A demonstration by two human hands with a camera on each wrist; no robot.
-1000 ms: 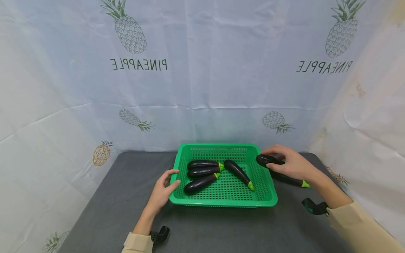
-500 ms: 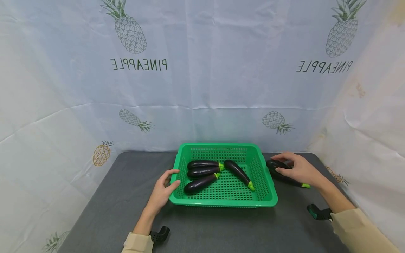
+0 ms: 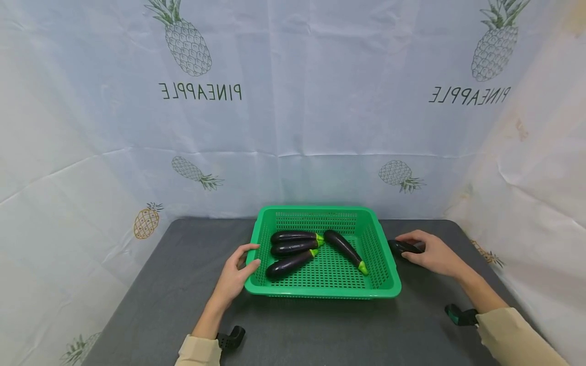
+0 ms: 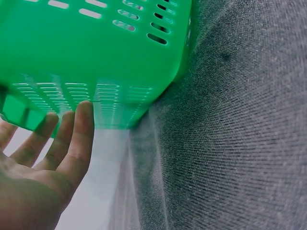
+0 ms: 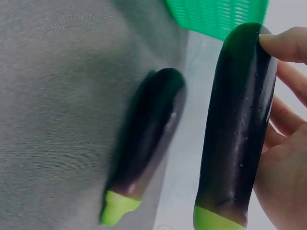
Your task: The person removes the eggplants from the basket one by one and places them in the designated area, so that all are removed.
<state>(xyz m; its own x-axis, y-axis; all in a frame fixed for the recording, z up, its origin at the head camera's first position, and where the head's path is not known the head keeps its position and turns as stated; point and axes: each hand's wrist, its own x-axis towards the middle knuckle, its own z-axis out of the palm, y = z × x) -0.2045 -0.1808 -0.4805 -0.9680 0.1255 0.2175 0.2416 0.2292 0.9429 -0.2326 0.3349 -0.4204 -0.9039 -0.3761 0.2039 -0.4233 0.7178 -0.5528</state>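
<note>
A green basket (image 3: 323,293) stands mid-table, with several dark purple eggplants (image 3: 293,247) inside. One lies slanted at the right (image 3: 344,250) with its green cap toward me. My left hand (image 3: 235,272) touches the basket's left rim, its fingers fairly straight against the side in the left wrist view (image 4: 53,163). Right of the basket, my right hand (image 3: 432,254) holds an eggplant (image 5: 237,129) between thumb and fingers. Beside it in the right wrist view, another eggplant (image 5: 146,139) lies on the grey cloth. From the head view, my right hand mostly covers these two.
Dark grey cloth covers the table (image 3: 320,330). A pale curtain (image 3: 293,117) with pineapple prints hangs behind and at both sides. Black wrist cameras (image 3: 232,337) sit on both wrists.
My right hand has moved right and down with the eggplant, from above the basket's right rim to beside the basket. The left hand and the basket have not moved.
</note>
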